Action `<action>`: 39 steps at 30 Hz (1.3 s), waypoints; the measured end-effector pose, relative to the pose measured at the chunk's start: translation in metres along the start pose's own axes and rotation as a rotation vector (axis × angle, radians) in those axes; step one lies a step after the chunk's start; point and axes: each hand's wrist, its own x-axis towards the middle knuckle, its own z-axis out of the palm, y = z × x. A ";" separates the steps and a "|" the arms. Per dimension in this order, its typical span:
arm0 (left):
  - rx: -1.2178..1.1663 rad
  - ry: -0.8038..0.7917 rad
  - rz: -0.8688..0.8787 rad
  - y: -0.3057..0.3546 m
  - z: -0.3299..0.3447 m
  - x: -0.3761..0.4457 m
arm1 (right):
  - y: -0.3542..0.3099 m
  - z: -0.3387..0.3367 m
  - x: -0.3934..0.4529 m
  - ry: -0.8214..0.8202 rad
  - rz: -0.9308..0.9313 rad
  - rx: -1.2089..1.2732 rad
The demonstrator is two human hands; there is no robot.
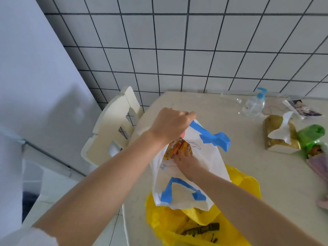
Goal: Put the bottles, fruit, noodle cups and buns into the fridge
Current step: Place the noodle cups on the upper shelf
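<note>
On the cream table [230, 174], seen from the head camera, a white plastic bag with blue print [191, 176] stands open, and an orange packet [178, 148] sits in its mouth. The left hand [171, 124] pinches the bag's upper edge and holds it up. The right hand [186, 161] reaches into the bag, its fingers on the orange packet; whether they curl around it cannot be told. A yellow plastic bag [186, 222] lies just beneath the white one, its contents hidden. Farther right lie a clear pump bottle with a blue top [255, 103], a gold tissue pack [278, 135] and a green bag [312, 137]. A cream chair [113, 125] stands against the table's left edge, before the tiled wall [195, 50].
</note>
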 end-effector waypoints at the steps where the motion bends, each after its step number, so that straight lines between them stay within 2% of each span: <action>1: -0.009 -0.024 0.000 -0.001 0.000 0.001 | 0.003 0.002 0.006 0.010 -0.010 -0.063; 8: -0.033 0.053 0.001 -0.005 -0.012 0.005 | 0.012 0.003 0.032 -0.030 -0.004 -0.153; 14: -0.051 0.054 0.024 -0.010 -0.021 -0.005 | 0.018 0.004 0.034 -0.024 -0.116 -0.350; 18: -0.079 0.104 0.023 -0.009 -0.020 -0.008 | 0.017 -0.006 0.027 0.015 -0.177 -0.276; 22: -0.143 0.120 0.024 -0.008 -0.017 -0.006 | 0.002 -0.010 0.021 0.139 -0.381 -0.219; 24: -0.165 0.124 0.020 -0.008 -0.016 -0.004 | -0.007 -0.010 0.021 0.129 -0.432 -0.179; 35: -0.190 0.166 -0.003 -0.017 -0.021 -0.003 | -0.003 -0.019 0.046 -0.157 -0.206 -0.165; 39: -0.186 0.162 -0.020 -0.018 -0.022 -0.002 | 0.002 -0.018 0.054 -0.205 -0.107 -0.164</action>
